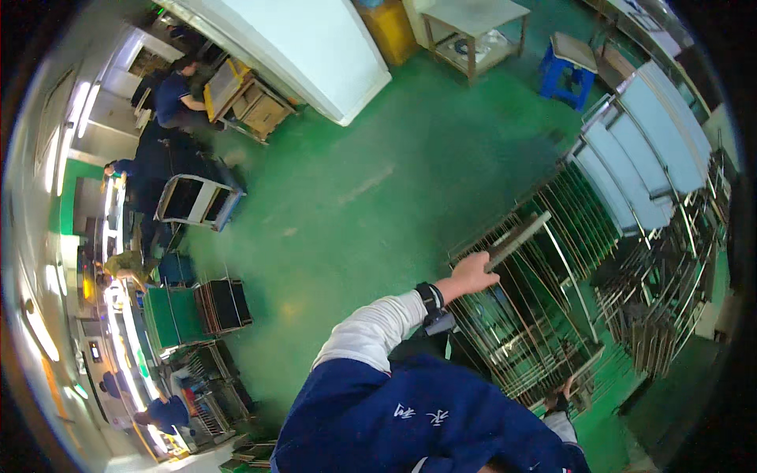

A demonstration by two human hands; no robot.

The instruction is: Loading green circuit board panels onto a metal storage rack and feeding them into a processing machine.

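Note:
A metal rack (544, 303) with many thin parallel rods stands in front of me, toward the right. My left hand (471, 274) is closed round the near end of a flat bar (518, 240) along its top. A black strap with a small dark device (435, 309) sits on my left wrist. Lower down, my right hand (561, 392) is at the rack's other end, its fingers curled at the frame and partly hidden. Between the rods, the green floor and dark parts show through.
More wire racks (654, 307) crowd the right side, beside one holding pale blue panels (643, 146). A blue stool (569, 71) and small table (477, 20) stand far off. Carts (201, 201) and people (172, 98) are at left, beyond the green floor (339, 213).

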